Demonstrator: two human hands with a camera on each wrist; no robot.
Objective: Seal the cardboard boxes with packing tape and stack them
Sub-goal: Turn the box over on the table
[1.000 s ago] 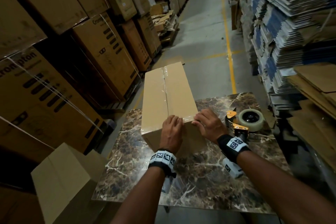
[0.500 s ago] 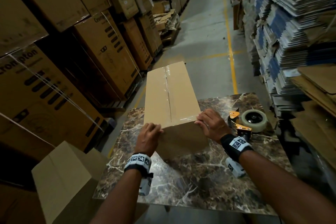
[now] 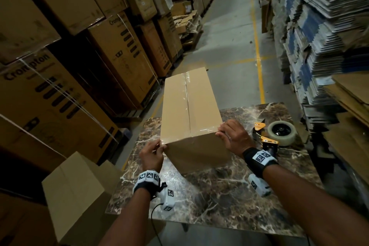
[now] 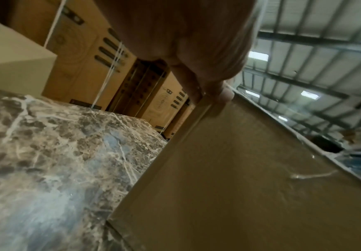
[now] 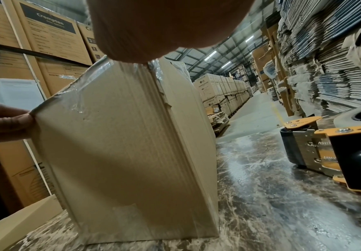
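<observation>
- The cardboard box lay lengthwise on the marble table, its far end overhanging the table's 12 o'clock edge.
- Clear tape ran along the top centre seam, and a second strip crossed the near top edge; the top closure was judged sealed.
- The left hand was at the box's near corner toward 9 o'clock, fingers curled on the corner where the cross strip ended, apparently pressing the tape down.
- The right hand was at the near corner toward 3 o'clock, fingers bent over the top edge, holding that corner.
- The right wrist view showed glossy film wrapped over the near edge and down the end face; wrinkles were visible, so the bond looked uneven.
- The tape dispenser, with its roll, lay on the table at 3 o'clock of the box, just beside the right hand, held by neither hand.
- A second plain box stood beyond the table's edge at about 8 o'clock; whether it was sealed could not be told.
- Outstanding, by judgement: finish smoothing the tape ends, then move this box to a stack. No stack of sealed boxes could be identified.
</observation>
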